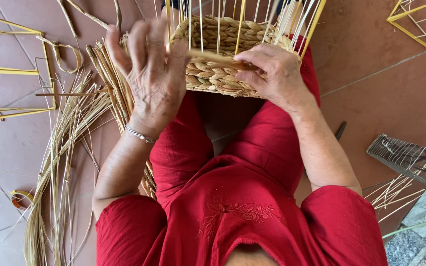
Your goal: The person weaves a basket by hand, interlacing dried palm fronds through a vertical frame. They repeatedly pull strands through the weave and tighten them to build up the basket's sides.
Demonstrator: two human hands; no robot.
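Note:
A half-woven straw basket (pixel 218 74) rests on my knees, its thin yellow upright wires (pixel 240 19) rising from the braided wall. My right hand (pixel 272 74) pinches a flat straw strand (pixel 213 57) against the basket's near side. The fingers of my left hand (pixel 149 66) are spread at the basket's left corner, and the same strand runs under them. I wear red clothes and a silver bracelet (pixel 139 134) on the left wrist.
A bundle of loose dried straw (pixel 60 148) lies on the tiled floor at my left. Yellow wire frames (pixel 6 69) lie at the far left and another wire frame (pixel 420 24) at the top right. A grey wire rack (pixel 403 157) sits at the right, a tape roll (pixel 20 198) at the lower left.

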